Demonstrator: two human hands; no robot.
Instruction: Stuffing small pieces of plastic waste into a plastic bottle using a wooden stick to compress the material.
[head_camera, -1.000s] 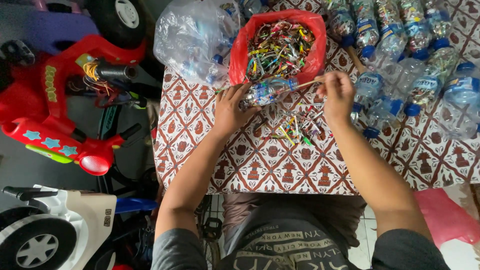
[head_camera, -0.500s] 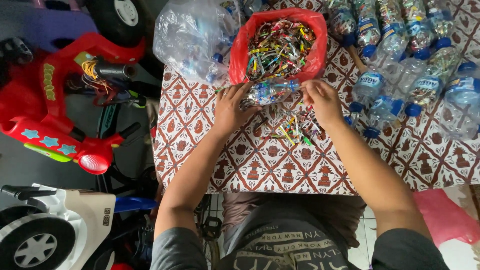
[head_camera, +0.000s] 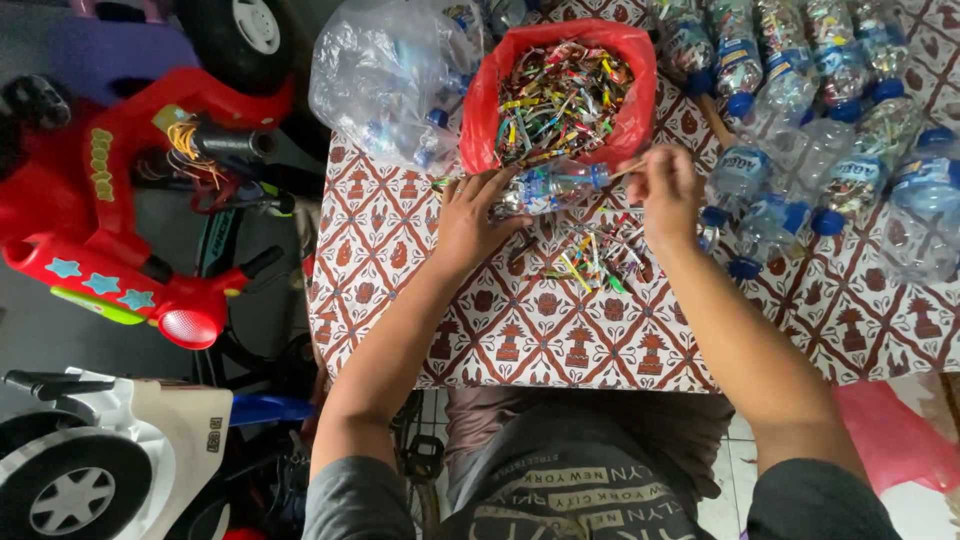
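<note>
Both hands — left hand (head_camera: 478, 212), right hand (head_camera: 668, 190) — grip bottle (head_camera: 548, 187).

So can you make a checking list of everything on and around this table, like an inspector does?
Surface: table under a red-and-white patterned cloth.
Job's things: plastic bottle stuffed with coloured scraps, lying on its side; thin stick at its mouth.
Clutter: red bag full of coloured scraps; loose scraps on the cloth; clear bag of bottles; row of blue-capped filled bottles.
Hands: left hand holds the bottle; right hand holds the stick.
Cables: loose wires on the red ride-on toy.
Surroundings: white toy car; pink bag below the table edge.
</note>
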